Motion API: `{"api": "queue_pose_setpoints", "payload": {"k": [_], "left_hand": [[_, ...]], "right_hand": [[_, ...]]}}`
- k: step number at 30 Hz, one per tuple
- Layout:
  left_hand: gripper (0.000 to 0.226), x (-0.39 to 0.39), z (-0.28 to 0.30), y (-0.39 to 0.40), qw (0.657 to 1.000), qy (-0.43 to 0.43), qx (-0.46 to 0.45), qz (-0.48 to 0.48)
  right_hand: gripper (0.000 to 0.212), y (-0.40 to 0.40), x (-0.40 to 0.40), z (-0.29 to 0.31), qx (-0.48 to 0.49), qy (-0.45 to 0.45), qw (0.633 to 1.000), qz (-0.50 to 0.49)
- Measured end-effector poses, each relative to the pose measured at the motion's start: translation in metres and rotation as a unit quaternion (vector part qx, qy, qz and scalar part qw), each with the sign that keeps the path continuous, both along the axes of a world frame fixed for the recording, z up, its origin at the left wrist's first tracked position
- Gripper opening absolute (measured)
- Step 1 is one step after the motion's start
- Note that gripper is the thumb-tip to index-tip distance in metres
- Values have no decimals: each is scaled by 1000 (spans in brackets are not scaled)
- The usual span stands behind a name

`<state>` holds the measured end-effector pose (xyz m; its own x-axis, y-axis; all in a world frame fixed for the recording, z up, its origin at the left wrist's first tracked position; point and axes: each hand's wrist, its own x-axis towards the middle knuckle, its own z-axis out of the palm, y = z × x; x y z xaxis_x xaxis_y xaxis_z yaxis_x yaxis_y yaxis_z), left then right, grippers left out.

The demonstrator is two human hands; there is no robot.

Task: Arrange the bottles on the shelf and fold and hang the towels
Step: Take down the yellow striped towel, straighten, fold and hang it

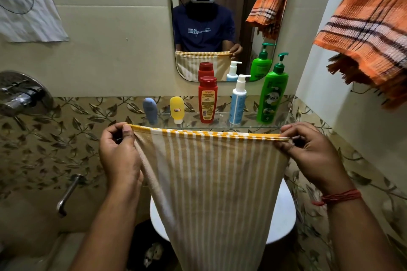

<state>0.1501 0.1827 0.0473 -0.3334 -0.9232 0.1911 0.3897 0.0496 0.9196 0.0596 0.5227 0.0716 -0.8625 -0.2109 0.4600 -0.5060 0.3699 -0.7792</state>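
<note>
A yellow and white striped towel hangs stretched in front of me. My left hand pinches its upper left corner and my right hand pinches its upper right corner. Behind the towel's top edge a glass shelf carries a row of upright bottles: a grey-blue tube, a yellow tube, a red bottle, a white and blue pump bottle and a green pump bottle. An orange checked towel hangs over a bar at the upper right.
A mirror above the shelf reflects me and the bottles. A chrome tap fitting and a spout are on the left wall. A white basin lies below, partly hidden by the striped towel. A white paper hangs upper left.
</note>
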Motion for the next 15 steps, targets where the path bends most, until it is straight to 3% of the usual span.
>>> {"api": "queue_pose_setpoints", "payload": {"k": [5,9,13,15], "left_hand": [[18,4,-5,2,988,-34,-131,-69],[15,7,-10,-8,980,-51,-154,-115],[14,13,-2,-6,980,-23,-173,-92],[13,11,7,-6,982,6,-170,-77]], "right_hand": [[21,10,-5,6,65,-85,992,-62],[20,17,-2,11,-6,-105,992,-66],[26,17,18,27,-98,-12,994,-44],[26,18,20,38,-70,32,996,-51]]}}
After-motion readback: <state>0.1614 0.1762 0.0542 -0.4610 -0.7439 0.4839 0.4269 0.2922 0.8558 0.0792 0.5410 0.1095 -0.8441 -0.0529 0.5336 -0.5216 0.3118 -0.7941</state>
